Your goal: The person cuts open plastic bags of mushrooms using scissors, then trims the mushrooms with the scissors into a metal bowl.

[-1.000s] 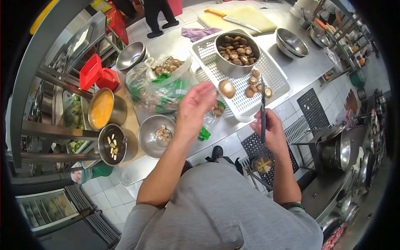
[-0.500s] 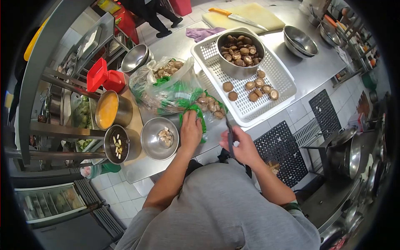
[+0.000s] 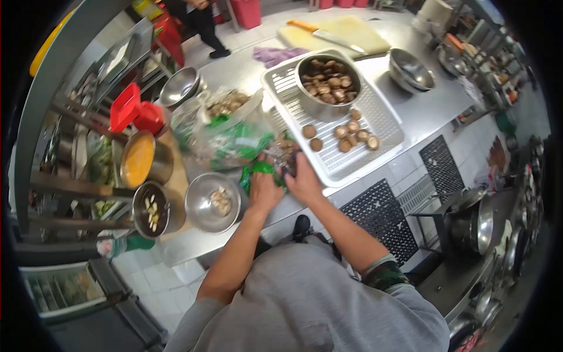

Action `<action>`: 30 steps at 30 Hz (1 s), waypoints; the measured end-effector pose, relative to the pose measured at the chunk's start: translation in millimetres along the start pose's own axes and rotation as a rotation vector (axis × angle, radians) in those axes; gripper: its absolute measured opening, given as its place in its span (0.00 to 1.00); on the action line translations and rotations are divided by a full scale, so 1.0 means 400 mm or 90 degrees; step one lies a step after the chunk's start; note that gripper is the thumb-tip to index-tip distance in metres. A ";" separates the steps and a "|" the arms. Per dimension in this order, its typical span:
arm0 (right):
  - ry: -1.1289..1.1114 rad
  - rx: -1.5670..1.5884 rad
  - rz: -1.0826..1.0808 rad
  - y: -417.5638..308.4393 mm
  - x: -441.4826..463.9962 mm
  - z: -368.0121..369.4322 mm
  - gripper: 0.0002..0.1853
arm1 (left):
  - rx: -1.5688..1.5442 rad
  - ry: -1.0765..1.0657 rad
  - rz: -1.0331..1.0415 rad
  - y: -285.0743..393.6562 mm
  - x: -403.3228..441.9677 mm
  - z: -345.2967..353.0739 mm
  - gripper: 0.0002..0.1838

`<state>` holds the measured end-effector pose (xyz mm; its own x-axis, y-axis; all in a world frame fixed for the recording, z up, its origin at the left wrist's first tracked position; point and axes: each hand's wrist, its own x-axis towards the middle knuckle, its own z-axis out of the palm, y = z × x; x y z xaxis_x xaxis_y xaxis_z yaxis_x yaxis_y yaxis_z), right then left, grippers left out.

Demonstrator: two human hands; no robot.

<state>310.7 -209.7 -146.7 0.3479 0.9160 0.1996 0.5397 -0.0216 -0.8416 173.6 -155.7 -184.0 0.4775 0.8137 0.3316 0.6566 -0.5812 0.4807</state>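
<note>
My left hand (image 3: 265,190) is closed on the green part of a plastic bag (image 3: 258,171) at the counter's front. Beside it, my right hand (image 3: 304,183) grips dark-handled scissors (image 3: 288,168), partly hidden by the fingers and blurred; their metal end points left towards the bag. Brown mushrooms (image 3: 286,144) show in clear plastic just beyond my hands. A larger clear and green bag (image 3: 217,138) with mushrooms lies further back. To the left stands a steel bowl (image 3: 196,216) holding pale cut pieces (image 3: 220,201).
A white perforated basket (image 3: 384,120) holds a steel pot (image 3: 328,108) of mushrooms and several loose ones. Behind are a cutting board (image 3: 358,32) with an orange-handled knife (image 3: 322,35), and steel bowls (image 3: 410,70). At left, a pot of orange liquid (image 3: 139,161) and a red container (image 3: 149,117).
My right hand has moved left to the bag beside my left hand, turning the scissors from upright to pointing left. The view has shifted slightly. A person in the background has moved.
</note>
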 end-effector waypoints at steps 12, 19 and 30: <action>-0.010 -0.038 0.039 0.027 -0.078 -0.033 0.27 | 0.002 -0.071 -0.066 -0.006 -0.011 -0.040 0.25; 0.073 -0.049 -0.022 0.025 -0.073 0.001 0.26 | -0.001 -0.189 -0.129 0.007 0.030 -0.065 0.23; -0.058 -0.018 0.029 -0.262 -0.194 -0.064 0.22 | -0.932 -0.136 -0.454 -0.091 -0.122 -0.482 0.23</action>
<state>246.6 -288.6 -61.1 0.3014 0.9466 0.1140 0.5472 -0.0739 -0.8337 13.8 -172.0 -61.4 0.4869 0.8078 -0.3322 -0.2533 0.4946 0.8314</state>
